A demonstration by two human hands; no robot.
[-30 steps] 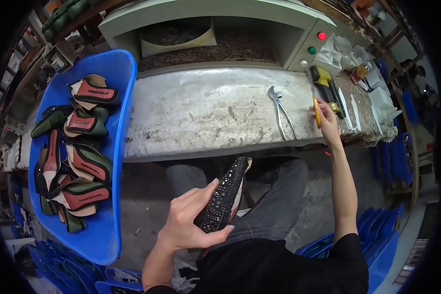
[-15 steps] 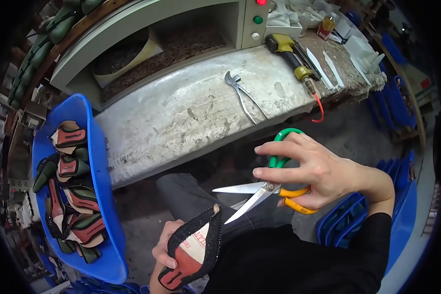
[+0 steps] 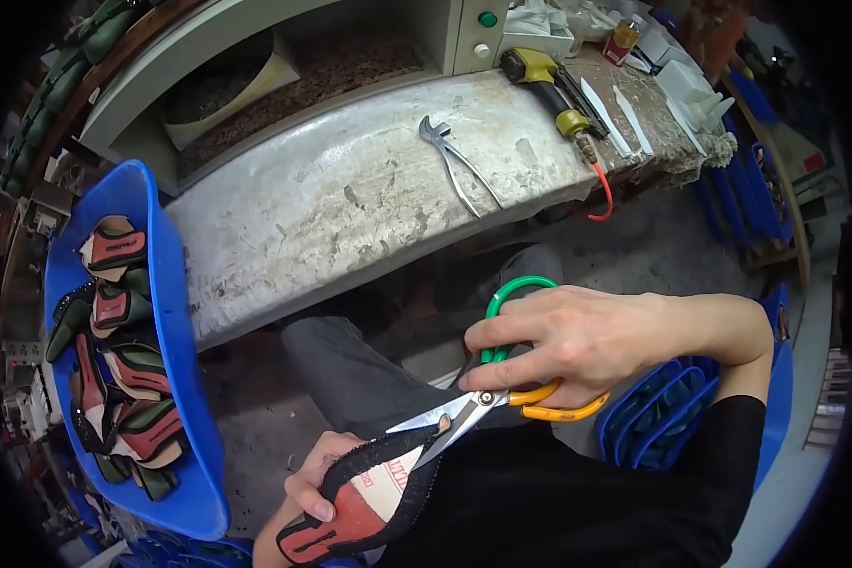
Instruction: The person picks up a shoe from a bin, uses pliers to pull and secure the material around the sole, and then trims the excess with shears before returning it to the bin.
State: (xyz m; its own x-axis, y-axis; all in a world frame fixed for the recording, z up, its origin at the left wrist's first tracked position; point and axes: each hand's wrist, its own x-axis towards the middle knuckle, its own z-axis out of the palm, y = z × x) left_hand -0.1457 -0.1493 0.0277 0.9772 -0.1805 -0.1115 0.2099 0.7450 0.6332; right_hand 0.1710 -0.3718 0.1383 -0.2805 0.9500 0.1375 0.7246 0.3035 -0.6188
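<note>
My left hand (image 3: 314,481) is closed around a shoe upper on a last (image 3: 362,502), sole side up. Its underside is red with a pale, printed area toward the tip, and black beaded material runs round the edge. In my right hand (image 3: 577,341) is a pair of scissors (image 3: 486,399), fingers through one green and one orange handle loop. The blades are spread, one on each side of the shoe's pointed tip, where a small tan bit shows.
At left, a blue tub (image 3: 175,379) holds several similar shoes on green lasts. Pincers (image 3: 459,166) and a yellow-black heat tool (image 3: 544,85) with a red cord lie on the worn bench (image 3: 303,227). Below my right arm are blue bins (image 3: 658,407).
The scissors have come down and left, so the blades now straddle the shoe's tip instead of standing beside it. The shoe has tilted slightly. The camera view has shifted a little.
</note>
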